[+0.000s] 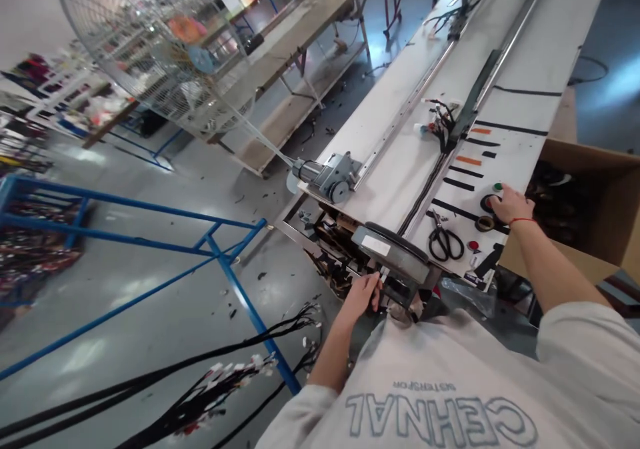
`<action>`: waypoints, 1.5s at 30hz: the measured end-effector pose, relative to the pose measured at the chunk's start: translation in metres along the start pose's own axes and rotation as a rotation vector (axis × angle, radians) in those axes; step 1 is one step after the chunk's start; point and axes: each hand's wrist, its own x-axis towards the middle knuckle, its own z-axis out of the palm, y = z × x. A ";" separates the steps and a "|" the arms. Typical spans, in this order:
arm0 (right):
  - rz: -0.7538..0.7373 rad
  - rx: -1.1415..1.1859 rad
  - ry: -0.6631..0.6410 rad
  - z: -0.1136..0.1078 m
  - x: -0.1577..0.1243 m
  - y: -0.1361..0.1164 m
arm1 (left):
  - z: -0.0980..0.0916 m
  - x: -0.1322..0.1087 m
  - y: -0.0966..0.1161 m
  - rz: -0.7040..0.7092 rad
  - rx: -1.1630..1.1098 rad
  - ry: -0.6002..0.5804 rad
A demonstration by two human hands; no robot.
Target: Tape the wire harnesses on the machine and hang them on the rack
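My right hand (514, 206) rests at the right edge of the long white table (380, 95). A finger reaches to a green button (497, 187), and the thumb side is over a black tape roll (486, 202). A brown tape roll (485, 223) lies just below. My left hand (364, 292) is low at the table's near end, fingers curled beside a small white piece (384, 274) under the grey rounded end housing (393, 249). What those fingers hold, if anything, is too small to make out. A black wire bundle (425, 185) runs along the table from that housing.
Black-handled scissors (445, 242) and a red button (473, 245) lie near the front. A cardboard box (605, 209) with dark items stands at right. A motor (325, 174) sits on the left edge. Blue rack (225, 262), hanging cables (200, 395) and a fan (165, 55) are leftward.
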 end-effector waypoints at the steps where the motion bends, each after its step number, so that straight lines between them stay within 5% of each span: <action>1: 0.001 -0.016 0.005 0.004 0.000 -0.001 | 0.002 -0.004 0.002 0.025 0.160 0.102; 5: 0.005 -0.043 -0.001 0.010 -0.002 -0.005 | 0.013 -0.016 -0.003 0.149 0.446 0.367; 9: 0.026 -0.042 -0.057 0.007 -0.003 -0.006 | 0.014 -0.025 -0.011 0.230 0.379 0.327; 17: 0.072 -0.012 -0.037 0.010 -0.005 -0.010 | 0.013 -0.019 -0.010 0.037 0.229 0.274; 20: 0.075 0.010 -0.044 0.008 -0.007 -0.011 | 0.000 -0.025 -0.010 -0.169 0.045 0.073; 23: 0.076 0.020 -0.049 0.007 -0.009 -0.012 | -0.027 -0.032 -0.012 -0.360 -0.048 -0.349; 25: 0.083 0.017 -0.053 0.007 -0.009 -0.012 | -0.042 -0.036 -0.013 -0.424 0.038 -0.595; 27: 0.088 0.016 -0.060 0.007 -0.009 -0.011 | -0.050 -0.041 -0.015 -0.398 0.234 -0.652; 30: 0.092 0.017 -0.064 0.006 -0.008 -0.011 | -0.047 -0.051 -0.018 -0.294 0.562 -0.459; 33: 0.093 0.023 -0.061 0.005 -0.009 -0.012 | -0.037 -0.064 -0.025 -0.197 0.648 -0.229; 39: 0.107 0.050 -0.053 0.001 -0.015 -0.017 | -0.019 -0.073 -0.047 -0.158 0.142 -0.019; 45: -0.046 0.254 0.103 -0.041 -0.035 -0.035 | -0.002 -0.049 -0.051 0.009 -0.025 0.020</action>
